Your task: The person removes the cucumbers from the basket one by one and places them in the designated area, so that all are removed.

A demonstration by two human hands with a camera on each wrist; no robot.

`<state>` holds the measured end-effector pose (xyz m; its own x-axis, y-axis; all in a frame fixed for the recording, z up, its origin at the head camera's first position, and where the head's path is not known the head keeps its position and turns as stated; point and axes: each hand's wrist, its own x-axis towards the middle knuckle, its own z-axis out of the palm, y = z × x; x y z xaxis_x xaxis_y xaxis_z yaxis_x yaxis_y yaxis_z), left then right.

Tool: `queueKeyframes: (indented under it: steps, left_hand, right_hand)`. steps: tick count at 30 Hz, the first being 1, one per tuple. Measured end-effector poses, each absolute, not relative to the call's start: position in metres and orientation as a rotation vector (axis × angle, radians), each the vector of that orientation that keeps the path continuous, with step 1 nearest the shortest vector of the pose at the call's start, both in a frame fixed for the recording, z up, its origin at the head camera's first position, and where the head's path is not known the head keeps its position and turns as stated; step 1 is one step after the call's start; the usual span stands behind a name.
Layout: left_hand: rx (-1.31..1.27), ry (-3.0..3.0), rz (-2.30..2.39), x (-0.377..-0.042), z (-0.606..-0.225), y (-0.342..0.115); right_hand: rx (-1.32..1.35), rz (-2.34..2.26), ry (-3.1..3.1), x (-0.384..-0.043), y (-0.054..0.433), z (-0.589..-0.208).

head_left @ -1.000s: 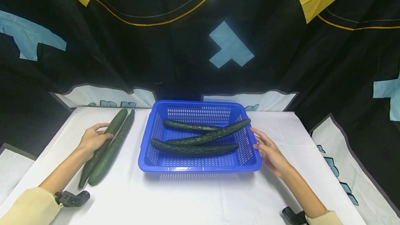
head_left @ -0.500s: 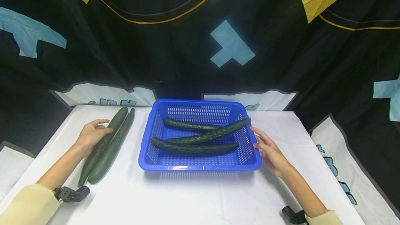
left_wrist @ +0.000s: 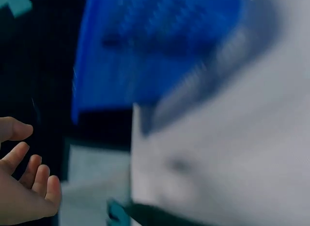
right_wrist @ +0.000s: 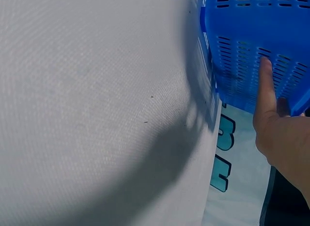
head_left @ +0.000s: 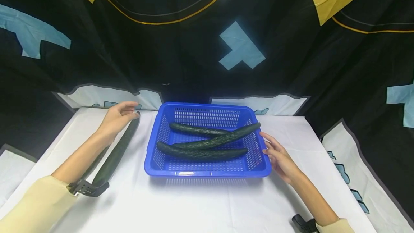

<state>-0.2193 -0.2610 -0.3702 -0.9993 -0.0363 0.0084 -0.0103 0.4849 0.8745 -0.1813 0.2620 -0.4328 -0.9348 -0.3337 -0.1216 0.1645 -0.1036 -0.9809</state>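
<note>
My left hand (head_left: 114, 118) hovers over two long green cucumbers on the left of the table and holds nothing. It covers much of the left cucumber (head_left: 95, 163); the right cucumber (head_left: 119, 150) shows along most of its length. In the left wrist view, the fingers of my left hand (left_wrist: 26, 182) are loosely bent with nothing between them. My right hand (head_left: 281, 161) touches the right rim of a blue plastic basket (head_left: 210, 174). One extended finger (right_wrist: 265, 85) lies against its slotted outer wall. Inside the basket lie three dark green cucumbers, one (head_left: 223, 138) leaning across toward the right rim.
A white cloth (head_left: 200, 204) covers the table. Behind it hangs a black curtain (head_left: 155, 56) with blue and yellow shapes. The basket stands near the far edge of the table.
My left hand has left the left cucumber, rising and moving forward and right over the pair. My right hand and the basket have stayed in place.
</note>
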Motion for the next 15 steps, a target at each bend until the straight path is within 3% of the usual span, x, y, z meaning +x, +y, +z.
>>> queueKeyframes:
  steps: [15]
  left_hand:
    - [-0.373, -2.621, -1.815, -0.232, -0.329, -0.157]
  right_hand:
    - [-0.201, -2.108, 1.837, -0.181, 0.261, -0.433]
